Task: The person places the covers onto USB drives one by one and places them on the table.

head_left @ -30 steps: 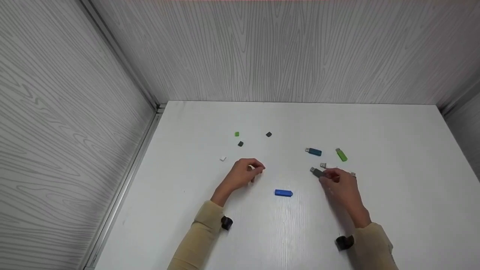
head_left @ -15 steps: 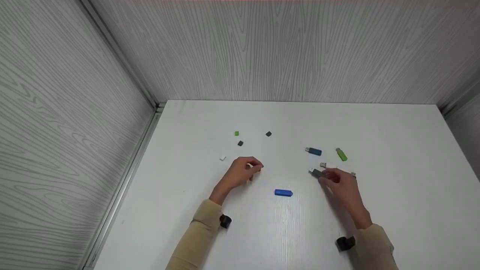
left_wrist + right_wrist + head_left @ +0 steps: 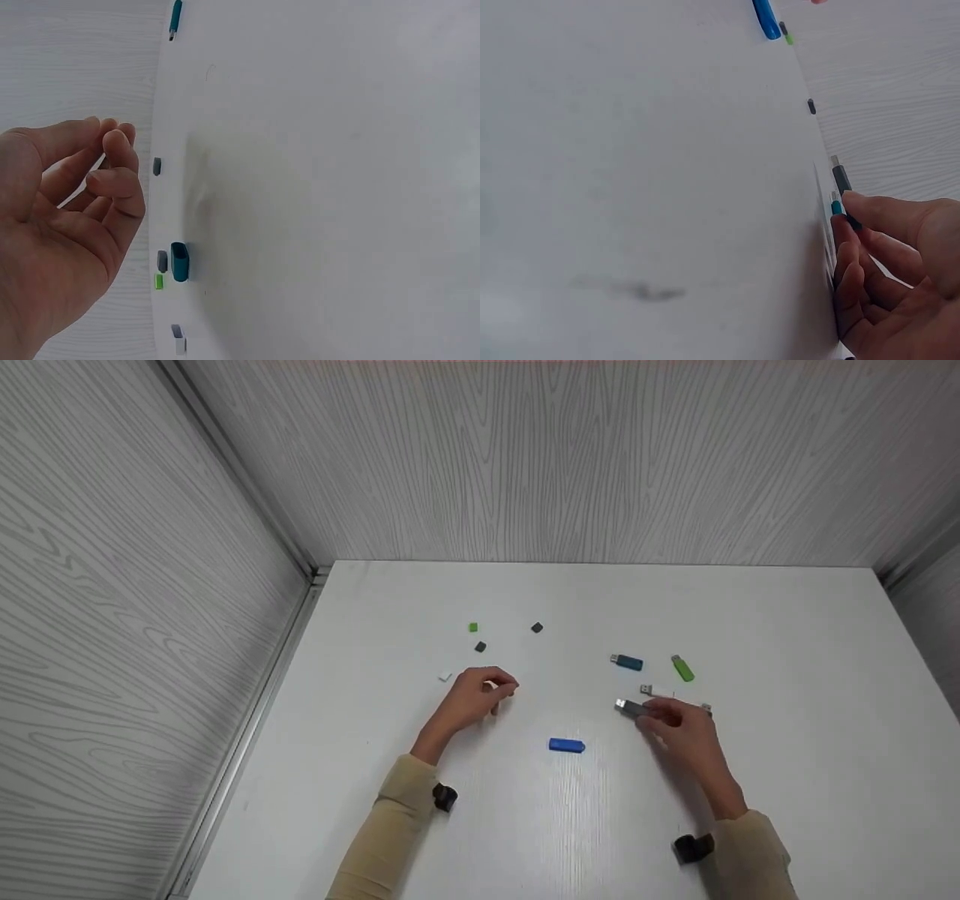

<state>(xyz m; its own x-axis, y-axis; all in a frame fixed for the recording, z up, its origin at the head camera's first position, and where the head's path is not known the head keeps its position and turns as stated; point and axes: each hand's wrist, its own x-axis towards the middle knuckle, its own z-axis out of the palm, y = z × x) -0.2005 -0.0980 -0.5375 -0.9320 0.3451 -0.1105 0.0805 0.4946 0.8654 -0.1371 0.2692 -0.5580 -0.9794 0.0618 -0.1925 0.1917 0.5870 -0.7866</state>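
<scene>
Fingers, right hand (image 3: 679, 727): curled, thumb and fingertips pinching the grey USB stick (image 3: 632, 707) by its rear end.
Stick: metal plug pointing left, just above the white table (image 3: 787, 660).
Fingers, left hand (image 3: 472, 701): loosely curled, tips nearly together; whether they hold anything, cannot tell.
Nearby: blue stick (image 3: 566, 745) between the hands.

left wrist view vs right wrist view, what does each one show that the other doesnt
Only the left wrist view shows the left hand, fingers loosely curled, thumb near the fingertips, and whether it pinches anything cannot be told. It also shows a white cap and a teal cap. Only the right wrist view shows the right hand pinching a grey drive, plus the blue drive. Both show the white table, a green cap and the wood-grain wall.
</scene>
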